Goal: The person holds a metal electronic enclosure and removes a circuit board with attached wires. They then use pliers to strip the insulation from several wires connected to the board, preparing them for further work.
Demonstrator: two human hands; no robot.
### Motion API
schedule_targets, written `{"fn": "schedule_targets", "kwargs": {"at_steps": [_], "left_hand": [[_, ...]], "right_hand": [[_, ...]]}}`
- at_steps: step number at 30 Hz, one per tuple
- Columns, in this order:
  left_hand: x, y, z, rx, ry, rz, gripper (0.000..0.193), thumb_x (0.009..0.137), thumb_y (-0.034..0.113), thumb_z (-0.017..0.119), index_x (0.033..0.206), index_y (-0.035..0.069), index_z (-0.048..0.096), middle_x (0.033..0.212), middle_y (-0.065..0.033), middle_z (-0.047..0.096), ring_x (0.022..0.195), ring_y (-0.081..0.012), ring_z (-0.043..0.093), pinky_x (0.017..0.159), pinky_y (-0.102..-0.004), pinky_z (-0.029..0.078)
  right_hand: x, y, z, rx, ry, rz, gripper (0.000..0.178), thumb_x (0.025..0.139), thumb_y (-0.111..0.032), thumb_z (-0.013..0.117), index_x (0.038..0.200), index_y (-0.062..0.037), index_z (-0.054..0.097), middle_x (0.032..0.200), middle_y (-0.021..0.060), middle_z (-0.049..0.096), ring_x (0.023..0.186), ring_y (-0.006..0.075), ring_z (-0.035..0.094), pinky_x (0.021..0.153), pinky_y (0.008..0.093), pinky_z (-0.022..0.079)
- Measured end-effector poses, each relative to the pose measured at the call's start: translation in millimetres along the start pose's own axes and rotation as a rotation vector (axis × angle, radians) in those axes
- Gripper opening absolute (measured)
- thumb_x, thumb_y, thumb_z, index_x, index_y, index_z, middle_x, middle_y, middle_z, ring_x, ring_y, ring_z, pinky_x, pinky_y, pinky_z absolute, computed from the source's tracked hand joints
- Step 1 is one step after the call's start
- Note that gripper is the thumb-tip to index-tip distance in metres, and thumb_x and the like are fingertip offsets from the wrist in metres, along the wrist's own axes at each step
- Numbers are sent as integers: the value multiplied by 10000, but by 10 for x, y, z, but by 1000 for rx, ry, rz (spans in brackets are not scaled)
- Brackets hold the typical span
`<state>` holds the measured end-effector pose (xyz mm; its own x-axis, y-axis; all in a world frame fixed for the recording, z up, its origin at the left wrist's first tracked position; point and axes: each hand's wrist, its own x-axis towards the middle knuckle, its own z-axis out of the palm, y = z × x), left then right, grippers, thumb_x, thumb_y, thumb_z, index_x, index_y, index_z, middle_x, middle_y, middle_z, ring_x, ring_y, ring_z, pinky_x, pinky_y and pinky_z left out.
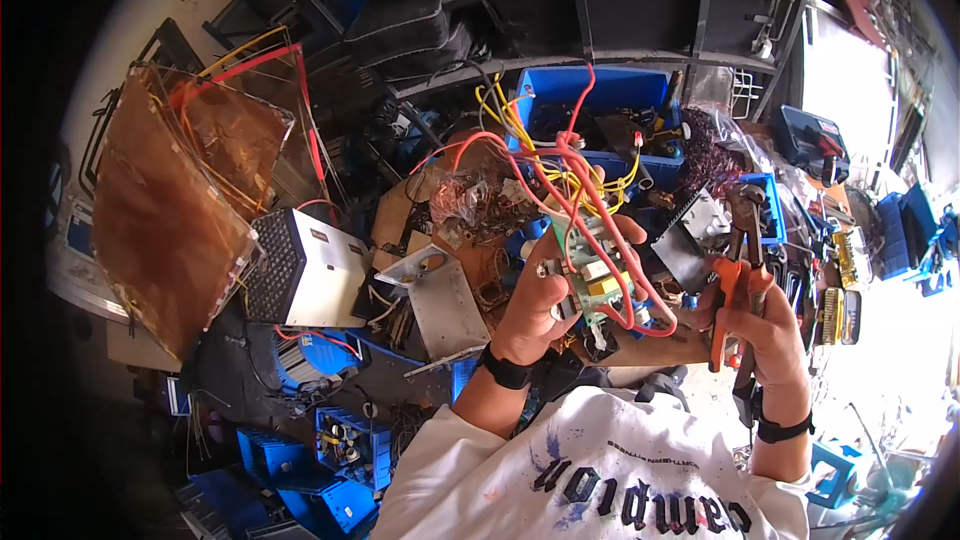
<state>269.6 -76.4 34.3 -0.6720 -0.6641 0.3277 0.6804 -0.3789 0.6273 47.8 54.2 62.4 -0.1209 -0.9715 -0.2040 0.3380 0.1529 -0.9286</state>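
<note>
My left hand (532, 308) grips a green circuit board (584, 258) by its edges, thumb on the near side and fingertips on the far side. A yellow block and other small parts stand on the board's face. Thick red wires (655, 302) loop off it, and a bundle of yellow wires (550, 178) fans out beyond its far end. In my right hand (770, 335) is a pair of orange-handled pliers (733, 290), fingers wrapped round the handles. Their dark jaws point away from me, apart from the board and to its right.
Behind the board stands a blue bin (605, 90) of parts. The bench holds an open metal bracket (440, 305), a white metal box (325, 270) and tangled scrap. A brown sheet (165, 220) leans at left; blue crates (350, 445) sit at lower left.
</note>
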Motion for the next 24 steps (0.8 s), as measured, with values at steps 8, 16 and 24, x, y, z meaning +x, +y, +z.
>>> {"fn": "schedule_targets", "kwargs": {"at_steps": [8,16,24], "left_hand": [[-45,74,119,156,86,-20,899,790,401,723,1469,68,237,1353,-214,461,1100,-269,603,913,-399,535],[-90,91,191,80,106,-18,690,853,215,556,1459,73,257,1381,-216,434,1145,-276,562,930,-423,516],[-135,91,110,33,186,-103,638,808,198,504,1406,42,345,1330,-195,485,1126,-263,562,884,-461,536]], "right_hand": [[-12,12,156,-70,49,-170,415,865,42,572,1272,21,491,979,66,615,848,132,601,778,271,492],[-10,-124,365,-110,-10,-205,506,841,69,563,1332,20,449,969,61,595,723,73,548,628,200,434],[35,-155,291,-130,-32,-20,455,801,60,563,1252,55,504,1016,82,612,892,145,603,832,276,480]]}}
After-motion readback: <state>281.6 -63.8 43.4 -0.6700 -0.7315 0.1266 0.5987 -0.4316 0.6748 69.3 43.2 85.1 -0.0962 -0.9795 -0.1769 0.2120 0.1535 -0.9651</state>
